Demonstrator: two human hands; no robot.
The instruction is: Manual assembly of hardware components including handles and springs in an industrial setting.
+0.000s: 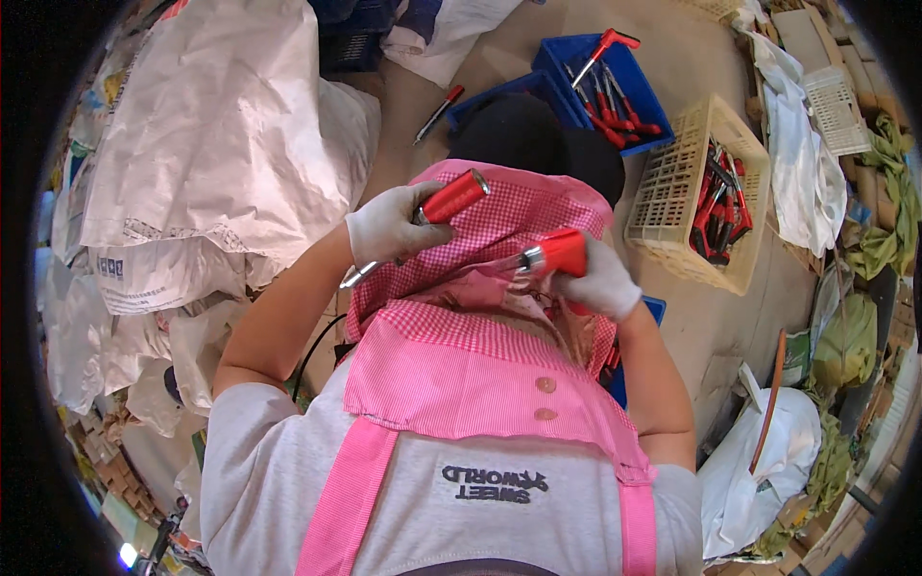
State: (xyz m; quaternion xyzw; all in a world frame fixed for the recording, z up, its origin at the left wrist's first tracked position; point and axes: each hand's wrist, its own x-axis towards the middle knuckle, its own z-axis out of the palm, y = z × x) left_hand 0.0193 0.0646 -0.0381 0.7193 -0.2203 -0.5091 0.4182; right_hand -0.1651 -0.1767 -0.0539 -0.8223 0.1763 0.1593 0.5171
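Both of my hands wear white gloves. My left hand (pixel 399 226) is closed round a red, round-handled tool (pixel 455 198) with a silvery end; a pointed metal shaft (pixel 357 276) sticks out below the same hand. In my right hand (pixel 600 280) is a red pistol-shaped tool (pixel 561 253), its bright metal collar turned toward the left hand. A blurred, see-through or shiny length extends from that collar, and I cannot make out its kind. The two tools are apart, above the pink checked apron (pixel 519 197) on my lap.
Ahead stands a blue bin (pixel 663 139) of red-handled tools, beside another blue bin (pixel 528 86). A cream plastic crate (pixel 663 235) at right holds more tools. A red-and-black tool (pixel 439 115) lies on the floor. Large white sacks (pixel 211 125) fill the left side.
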